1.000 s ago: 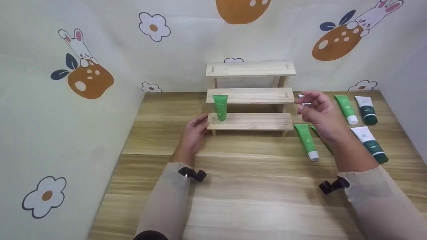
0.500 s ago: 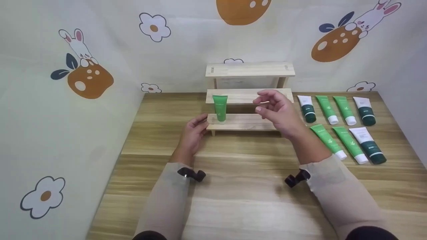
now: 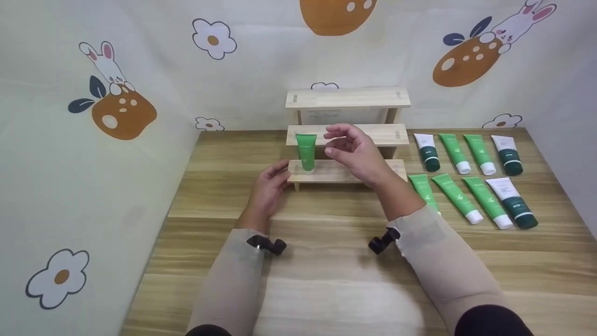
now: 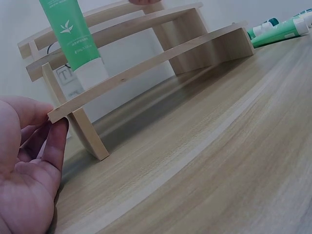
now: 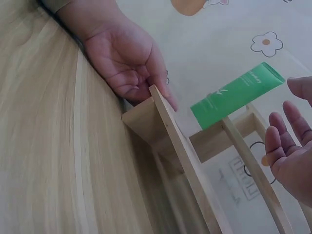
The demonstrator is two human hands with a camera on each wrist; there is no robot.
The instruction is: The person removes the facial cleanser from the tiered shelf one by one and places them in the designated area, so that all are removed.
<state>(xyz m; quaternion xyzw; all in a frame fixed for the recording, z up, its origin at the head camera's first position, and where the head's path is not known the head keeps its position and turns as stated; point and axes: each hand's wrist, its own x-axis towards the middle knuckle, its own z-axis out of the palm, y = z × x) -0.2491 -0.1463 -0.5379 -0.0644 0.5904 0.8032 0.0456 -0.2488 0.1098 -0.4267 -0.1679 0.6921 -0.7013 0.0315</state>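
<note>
A green tube (image 3: 306, 153) with a white cap stands upright, cap down, near the left end of the lowest step of a three-tier wooden display rack (image 3: 345, 171). My left hand (image 3: 268, 190) pinches the left end of that step; in the left wrist view the thumb lies on the board and fingers are under its edge. Just right of the tube, my right hand (image 3: 357, 156) hovers with relaxed, slightly bent fingers apart from it. The right wrist view shows a gap between those fingers and the green tube (image 5: 237, 96).
Several green tubes (image 3: 487, 200) and white-and-dark-green tubes (image 3: 511, 203) lie in two rows on the wooden table (image 3: 326, 280), right of the rack. A patterned wall covering (image 3: 261, 70) rises close behind the rack.
My right hand has moved left from above the lying tubes to beside the standing green tube. The left hand and the rack have stayed in place.
</note>
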